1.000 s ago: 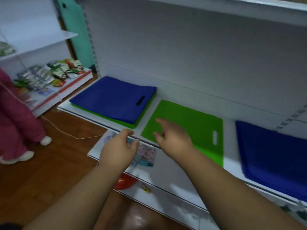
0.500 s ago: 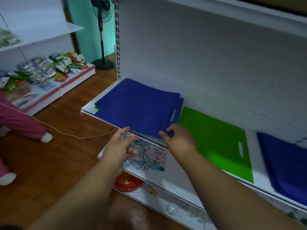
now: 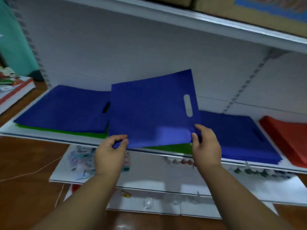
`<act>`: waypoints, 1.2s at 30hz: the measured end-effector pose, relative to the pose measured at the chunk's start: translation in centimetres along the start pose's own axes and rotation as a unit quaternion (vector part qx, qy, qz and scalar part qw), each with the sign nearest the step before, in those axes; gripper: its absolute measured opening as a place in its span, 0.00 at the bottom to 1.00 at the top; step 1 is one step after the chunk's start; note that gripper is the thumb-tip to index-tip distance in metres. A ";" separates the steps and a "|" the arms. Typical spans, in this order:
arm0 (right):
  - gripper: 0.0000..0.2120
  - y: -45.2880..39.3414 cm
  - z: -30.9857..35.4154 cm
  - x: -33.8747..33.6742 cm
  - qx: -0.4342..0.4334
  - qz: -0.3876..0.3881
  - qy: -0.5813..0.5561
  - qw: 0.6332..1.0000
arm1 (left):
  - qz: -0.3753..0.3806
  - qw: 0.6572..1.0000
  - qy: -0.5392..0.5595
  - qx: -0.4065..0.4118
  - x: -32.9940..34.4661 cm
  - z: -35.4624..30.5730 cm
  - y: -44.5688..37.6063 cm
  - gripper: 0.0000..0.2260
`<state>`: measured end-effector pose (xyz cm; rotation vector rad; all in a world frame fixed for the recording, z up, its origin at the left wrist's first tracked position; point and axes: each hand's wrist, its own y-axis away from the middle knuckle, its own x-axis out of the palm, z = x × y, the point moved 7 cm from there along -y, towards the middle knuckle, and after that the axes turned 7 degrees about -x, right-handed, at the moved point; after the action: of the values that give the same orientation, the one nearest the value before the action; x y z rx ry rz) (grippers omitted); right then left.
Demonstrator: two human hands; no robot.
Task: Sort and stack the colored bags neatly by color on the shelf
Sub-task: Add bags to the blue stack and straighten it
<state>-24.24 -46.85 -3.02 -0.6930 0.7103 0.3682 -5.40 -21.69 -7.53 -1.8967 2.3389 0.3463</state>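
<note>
I hold one blue bag (image 3: 152, 112) tilted up above the white shelf (image 3: 49, 138). My left hand (image 3: 109, 155) pinches its near left corner and my right hand (image 3: 206, 145) pinches its near right corner. Its handle slot faces right. A blue stack (image 3: 66, 110) lies at the left on top of green bags (image 3: 63, 132). Under the lifted bag a strip of the green bag (image 3: 169, 147) shows. Another blue stack (image 3: 240, 136) lies to the right, and red bags (image 3: 289, 136) lie at the far right.
A lower shelf (image 3: 149, 173) below carries small packaged goods. An upper shelf (image 3: 199, 19) hangs overhead with cardboard boxes on it. A neighbouring shelf unit (image 3: 11, 90) stands at the left over a brown floor with a thin white cord (image 3: 29, 172).
Both hands reached to the left blue stack, took hold of the top blue bag and lifted it rightwards over the green bag. The view swung right, showing the red bags.
</note>
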 end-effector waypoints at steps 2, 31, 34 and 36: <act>0.16 0.0 -4.0 -3.4 0.026 -0.020 0.017 0.999 | 0.028 0.999 0.004 0.016 4.1 -1.0 1.2 0.06; 0.11 -6.3 -31.9 -15.6 -0.023 0.227 0.270 0.935 | 0.029 0.845 -0.453 0.282 34.2 -6.9 15.2 0.17; 0.13 -6.0 -28.6 -14.3 -0.055 0.215 0.226 0.949 | 0.026 0.864 -0.405 0.299 33.3 -7.2 15.5 0.15; 0.14 -5.7 -25.3 -12.6 -0.084 0.219 0.186 0.954 | 0.033 0.880 -0.376 0.289 31.9 -6.9 15.6 0.13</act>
<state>-42.04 -69.43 -5.56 -0.7734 1.2082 0.7220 -26.98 -50.71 -6.43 -1.1174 1.7083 0.2756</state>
